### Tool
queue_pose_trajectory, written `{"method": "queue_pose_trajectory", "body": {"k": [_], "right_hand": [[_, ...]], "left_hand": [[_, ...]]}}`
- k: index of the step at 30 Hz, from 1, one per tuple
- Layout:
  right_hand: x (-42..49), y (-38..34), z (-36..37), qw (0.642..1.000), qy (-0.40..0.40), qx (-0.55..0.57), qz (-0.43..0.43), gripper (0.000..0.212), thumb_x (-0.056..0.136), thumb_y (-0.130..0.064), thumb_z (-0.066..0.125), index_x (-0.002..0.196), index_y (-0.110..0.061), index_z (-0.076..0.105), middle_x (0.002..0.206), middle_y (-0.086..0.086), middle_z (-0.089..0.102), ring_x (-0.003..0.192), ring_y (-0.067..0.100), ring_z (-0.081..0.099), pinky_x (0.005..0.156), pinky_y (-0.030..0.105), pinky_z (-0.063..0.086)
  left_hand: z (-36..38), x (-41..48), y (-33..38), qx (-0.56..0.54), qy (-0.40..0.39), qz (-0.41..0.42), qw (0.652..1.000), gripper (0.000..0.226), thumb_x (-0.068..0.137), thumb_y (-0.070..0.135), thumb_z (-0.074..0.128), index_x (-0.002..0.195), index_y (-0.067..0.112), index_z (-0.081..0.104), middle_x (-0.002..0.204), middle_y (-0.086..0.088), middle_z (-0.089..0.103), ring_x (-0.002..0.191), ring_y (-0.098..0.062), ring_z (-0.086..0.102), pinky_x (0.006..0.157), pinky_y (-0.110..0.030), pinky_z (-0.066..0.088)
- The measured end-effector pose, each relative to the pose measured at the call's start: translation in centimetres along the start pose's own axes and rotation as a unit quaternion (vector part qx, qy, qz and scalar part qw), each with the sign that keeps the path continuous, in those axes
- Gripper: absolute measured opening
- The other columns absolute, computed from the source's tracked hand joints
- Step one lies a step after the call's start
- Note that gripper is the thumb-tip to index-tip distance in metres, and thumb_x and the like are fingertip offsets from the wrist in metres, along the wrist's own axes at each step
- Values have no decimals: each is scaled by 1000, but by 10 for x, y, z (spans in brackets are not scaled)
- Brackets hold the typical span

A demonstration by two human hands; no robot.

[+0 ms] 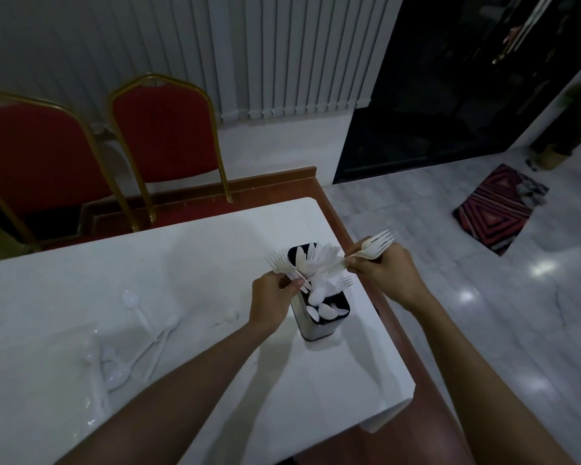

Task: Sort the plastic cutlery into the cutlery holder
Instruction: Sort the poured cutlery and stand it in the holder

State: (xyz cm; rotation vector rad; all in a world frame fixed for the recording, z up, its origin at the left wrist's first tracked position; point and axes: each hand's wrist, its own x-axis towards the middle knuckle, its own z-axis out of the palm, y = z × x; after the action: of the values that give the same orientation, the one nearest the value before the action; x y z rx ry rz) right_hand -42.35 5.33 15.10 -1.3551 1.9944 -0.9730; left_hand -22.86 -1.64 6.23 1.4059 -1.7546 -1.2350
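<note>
A black cutlery holder (pixel 319 330) stands near the right edge of the white table (pixel 215 250), with white plastic knives, forks and spoons sticking out of its compartments. My left hand (pixel 270 302) is just left of the holder and grips a white plastic fork (pixel 280 265), tines pointing up and away. My right hand (pixel 384 271) hovers to the holder's right and holds white plastic forks (pixel 374 246), their handles angled toward the holder's top.
Several loose white spoons (pixel 138 333) lie on the table's left part, some in clear wrapping. Two red chairs (pixel 168 135) stand beyond the table. To the right lie a tiled floor and a striped mat (pixel 498 208). The table's wooden edge (pixel 376 297) runs close to the holder.
</note>
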Motion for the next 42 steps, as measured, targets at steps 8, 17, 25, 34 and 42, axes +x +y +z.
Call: {"method": "queue_pose_trajectory", "body": {"k": [8, 17, 25, 34, 42], "right_hand": [[17, -2, -11, 999, -45, -2, -23, 6, 84, -12, 71, 83, -17, 73, 79, -5, 74, 75, 2, 70, 69, 15, 56], [26, 38, 25, 981, -126, -146, 5, 6, 82, -17, 71, 81, -12, 73, 79, 2, 72, 74, 15, 68, 72, 41, 57], [23, 41, 27, 986, -97, -134, -34, 20, 79, -26, 76, 82, -9, 67, 77, 8, 70, 68, 23, 63, 63, 39, 52], [17, 39, 18, 988, -131, -76, -33, 32, 78, -36, 77, 105, -26, 62, 94, -12, 69, 83, 3, 66, 71, 17, 55], [12, 50, 36, 990, -89, -98, -39, 13, 90, -25, 65, 89, -15, 72, 82, -3, 72, 76, 12, 65, 75, 34, 54]], "left_hand": [[13, 9, -8, 91, -20, 81, 992, 16, 85, 19, 67, 87, 4, 71, 81, -10, 73, 78, -22, 68, 74, -38, 54], [24, 1, -2, 115, -38, 149, 981, 33, 85, -6, 54, 113, 11, 60, 101, 1, 55, 88, -10, 53, 78, -16, 42], [13, -4, -13, 110, -56, 136, 983, 15, 89, 13, 60, 98, 11, 47, 93, -3, 61, 82, -15, 59, 70, -26, 49], [7, -3, -18, 129, -40, 156, 979, 6, 86, 13, 62, 88, 11, 56, 86, -3, 68, 75, -14, 64, 70, -27, 54], [3, -7, -8, 60, -4, 159, 985, 36, 91, 40, 52, 77, 7, 60, 68, -5, 60, 61, -17, 55, 59, -27, 45]]}}
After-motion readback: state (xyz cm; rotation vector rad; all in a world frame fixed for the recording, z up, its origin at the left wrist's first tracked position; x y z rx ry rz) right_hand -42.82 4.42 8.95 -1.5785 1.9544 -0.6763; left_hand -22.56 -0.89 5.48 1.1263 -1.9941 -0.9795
